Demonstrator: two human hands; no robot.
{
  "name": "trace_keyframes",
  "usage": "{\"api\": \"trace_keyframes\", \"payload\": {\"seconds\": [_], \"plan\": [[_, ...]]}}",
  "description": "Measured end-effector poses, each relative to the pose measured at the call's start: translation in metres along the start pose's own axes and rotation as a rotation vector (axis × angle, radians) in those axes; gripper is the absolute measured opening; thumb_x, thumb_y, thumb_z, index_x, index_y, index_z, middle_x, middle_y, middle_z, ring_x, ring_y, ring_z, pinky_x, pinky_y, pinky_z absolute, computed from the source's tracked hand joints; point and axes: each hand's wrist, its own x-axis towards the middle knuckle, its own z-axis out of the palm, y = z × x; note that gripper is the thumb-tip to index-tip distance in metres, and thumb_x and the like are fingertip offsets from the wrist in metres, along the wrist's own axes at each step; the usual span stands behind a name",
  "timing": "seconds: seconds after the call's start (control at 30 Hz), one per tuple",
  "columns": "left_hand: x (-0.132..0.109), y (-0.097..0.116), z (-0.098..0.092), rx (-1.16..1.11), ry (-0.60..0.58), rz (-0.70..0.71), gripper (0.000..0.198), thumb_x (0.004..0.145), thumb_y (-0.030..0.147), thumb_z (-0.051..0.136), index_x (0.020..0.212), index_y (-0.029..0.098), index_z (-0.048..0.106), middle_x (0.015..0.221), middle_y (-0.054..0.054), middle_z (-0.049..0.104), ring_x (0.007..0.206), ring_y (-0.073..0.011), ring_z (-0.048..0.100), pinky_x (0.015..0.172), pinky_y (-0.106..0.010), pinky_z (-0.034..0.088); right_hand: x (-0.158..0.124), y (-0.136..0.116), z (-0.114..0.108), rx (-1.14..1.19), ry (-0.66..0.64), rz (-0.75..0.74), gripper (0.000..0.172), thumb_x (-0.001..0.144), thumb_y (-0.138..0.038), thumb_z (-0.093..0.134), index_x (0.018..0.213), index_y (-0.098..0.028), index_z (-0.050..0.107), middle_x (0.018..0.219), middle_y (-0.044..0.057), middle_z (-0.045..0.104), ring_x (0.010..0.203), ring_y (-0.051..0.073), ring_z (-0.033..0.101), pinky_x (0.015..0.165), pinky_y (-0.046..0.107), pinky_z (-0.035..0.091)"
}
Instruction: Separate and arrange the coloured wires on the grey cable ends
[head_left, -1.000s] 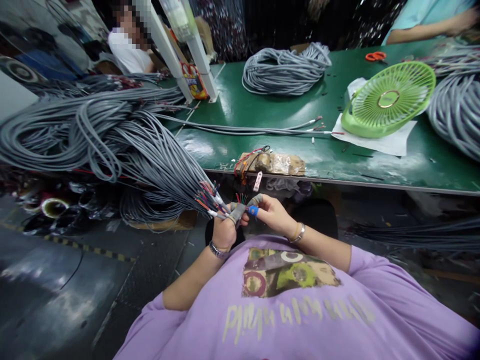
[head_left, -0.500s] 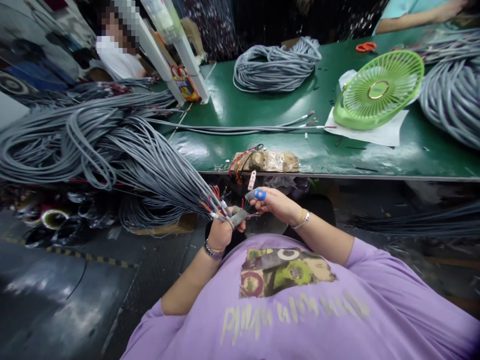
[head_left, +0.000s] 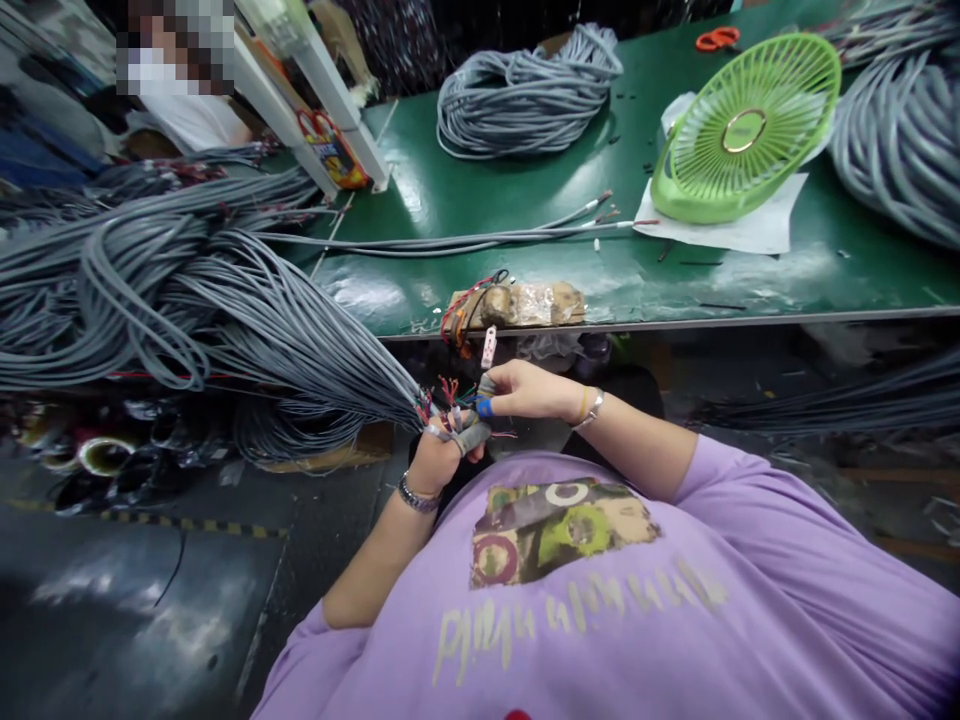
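Note:
My left hand [head_left: 442, 455] is closed around the end of a grey cable, its thumb wrapped in grey tape. Thin coloured wires [head_left: 448, 392] fan out from the cable ends around it. My right hand [head_left: 525, 388] meets it from the right, thumb and finger pinched on the thin wires; grey and blue coverings wrap its fingertips. A thick bundle of grey cables [head_left: 315, 325] runs from the left side of the table down to my left hand. Just beyond my hands, a taped block [head_left: 536, 304] with red and black leads lies at the table edge, and a small white tag [head_left: 489, 347] hangs there.
On the green table [head_left: 405, 220] lie a coil of grey cable [head_left: 525, 100], a green fan [head_left: 742, 130] on white paper, orange-handled scissors [head_left: 716, 39] and another large coil [head_left: 900, 150] at right. A white post [head_left: 337, 100] rises at left. A person [head_left: 187, 90] sits beyond it.
My right hand has moved left, closer to my left hand, and its fingers now point in toward the wires. The camera view has shifted slightly, so the table appears higher and further left.

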Motion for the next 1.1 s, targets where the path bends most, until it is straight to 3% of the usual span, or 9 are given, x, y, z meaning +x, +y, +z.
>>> {"api": "trace_keyframes", "payload": {"seconds": [0.17, 0.37, 0.53, 0.7, 0.87, 1.1], "plan": [[-0.001, 0.005, 0.002, 0.039, 0.02, -0.015, 0.027, 0.071, 0.03, 0.068, 0.049, 0.016, 0.059, 0.044, -0.001, 0.055, 0.041, -0.0101, 0.048, 0.045, -0.023, 0.04, 0.0, -0.005, 0.002, -0.055, -0.01, -0.031, 0.013, 0.07, -0.023, 0.065, 0.066, -0.012, 0.06, 0.061, -0.002, 0.056, 0.057, 0.01, 0.049, 0.053, 0.021, 0.038], [-0.001, 0.0, 0.001, 0.046, 0.041, -0.028, 0.024, 0.069, 0.028, 0.07, 0.051, 0.016, 0.06, 0.044, 0.0, 0.056, 0.041, -0.01, 0.049, 0.045, -0.023, 0.04, -0.003, -0.006, 0.013, -0.209, 0.104, -0.133, 0.013, 0.074, -0.023, 0.065, 0.067, -0.012, 0.062, 0.062, -0.001, 0.058, 0.058, 0.01, 0.049, 0.053, 0.021, 0.036], [-0.003, -0.002, 0.005, -0.017, 0.147, 0.07, 0.031, 0.076, 0.031, 0.065, 0.05, 0.016, 0.059, 0.046, 0.0, 0.055, 0.043, -0.0091, 0.048, 0.047, -0.022, 0.039, -0.009, 0.003, 0.012, 0.088, 0.186, -0.147, 0.024, 0.081, -0.036, 0.061, 0.083, -0.013, 0.066, 0.075, 0.002, 0.065, 0.068, 0.012, 0.056, 0.064, 0.024, 0.045], [-0.003, -0.006, 0.012, -0.18, 0.33, 0.087, 0.027, 0.076, 0.035, 0.066, 0.057, 0.016, 0.061, 0.046, 0.001, 0.055, 0.04, -0.0082, 0.046, 0.041, -0.021, 0.034, -0.018, 0.013, 0.005, 0.295, 0.277, 0.051, 0.029, 0.078, -0.041, 0.065, 0.089, -0.014, 0.064, 0.083, 0.006, 0.067, 0.069, 0.011, 0.059, 0.06, 0.022, 0.047], [-0.003, -0.009, 0.016, -0.174, 0.402, 0.083, 0.027, 0.073, 0.038, 0.068, 0.058, 0.017, 0.059, 0.047, 0.002, 0.055, 0.041, -0.0091, 0.048, 0.043, -0.021, 0.038, -0.02, 0.011, 0.016, 0.303, 0.203, 0.084, 0.03, 0.069, -0.039, 0.072, 0.081, -0.014, 0.06, 0.07, 0.0, 0.06, 0.059, 0.009, 0.051, 0.052, 0.02, 0.042], [-0.007, -0.012, 0.018, -0.107, 0.41, 0.11, 0.029, 0.075, 0.039, 0.066, 0.058, 0.017, 0.06, 0.05, 0.001, 0.059, 0.044, -0.0101, 0.051, 0.047, -0.023, 0.04, -0.014, 0.012, 0.032, 0.337, 0.27, 0.009, 0.023, 0.066, -0.032, 0.071, 0.071, -0.015, 0.056, 0.062, -0.004, 0.055, 0.057, 0.009, 0.049, 0.054, 0.023, 0.042]]}}
